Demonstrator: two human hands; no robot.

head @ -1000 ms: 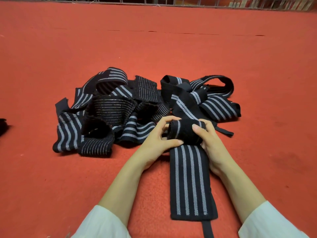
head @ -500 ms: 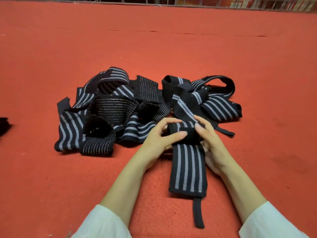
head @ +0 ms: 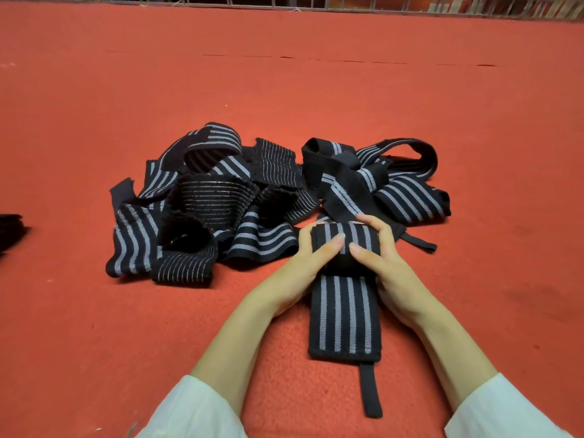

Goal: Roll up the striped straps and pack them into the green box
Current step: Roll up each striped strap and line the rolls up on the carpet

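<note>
Head cam, looking down at both hands on a red carpet. The left hand and right hand are both wrapped round the rolled-up part of one black striped strap. Each has its fingers curled over the far side at its own end, and the thumbs nearly meet across the near face. So both hands are closed on it, neither one loose.

The unrolled end of that strap lies flat on the carpet, running from between the wrists back toward the person. It ends in a thin black tab between the white sleeves.

The pile of loose straps is a tangled heap just beyond the fingertips, spreading mostly out past the left hand. Its nearest bits touch the roll.

Way off past the left hand, at the frame edge, is a dark object I can't make out. A wire railing runs along the far edge of the carpet.
</note>
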